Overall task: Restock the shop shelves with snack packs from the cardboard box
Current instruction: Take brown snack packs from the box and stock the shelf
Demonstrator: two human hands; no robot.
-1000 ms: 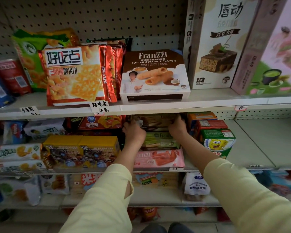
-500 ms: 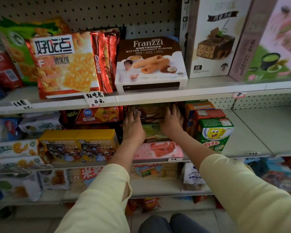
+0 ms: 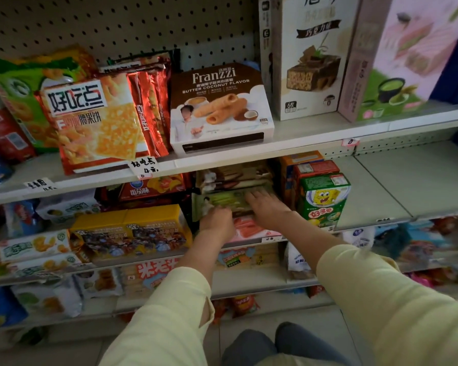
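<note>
Both your hands are on the stack of snack packs at the centre of the frame, on the second shelf (image 3: 381,191) down. Your left hand (image 3: 217,221) sits at the front left of the green pack (image 3: 222,200), knuckles toward you and fingers curled over its front edge, gripping it. Your right hand (image 3: 269,208) lies flat on top of the same pack, fingers straight and spread, pressing down on its right half.

The green pack is the middle one of the stack. A brown pack (image 3: 233,177) lies on top of it, close under the shelf above, and a pink pack (image 3: 249,228) lies beneath it at the shelf's front edge, partly hidden by your wrists. Just right of the stack stands a green box with a yellow cartoon sponge (image 3: 324,200), with red and orange boxes behind it. Just left of the stack are two yellow boxes (image 3: 132,231) side by side, and a dark red pack (image 3: 154,187) behind them.

On the top shelf (image 3: 302,133), directly above your hands, lies a brown and white Franzzi box (image 3: 220,107). Left of it stand red cracker packs (image 3: 98,122), and right of it a tall white box (image 3: 307,54) leans beside a pink and green one (image 3: 407,54). Your pale yellow sleeves (image 3: 397,307) fill the lower part of the frame.
</note>
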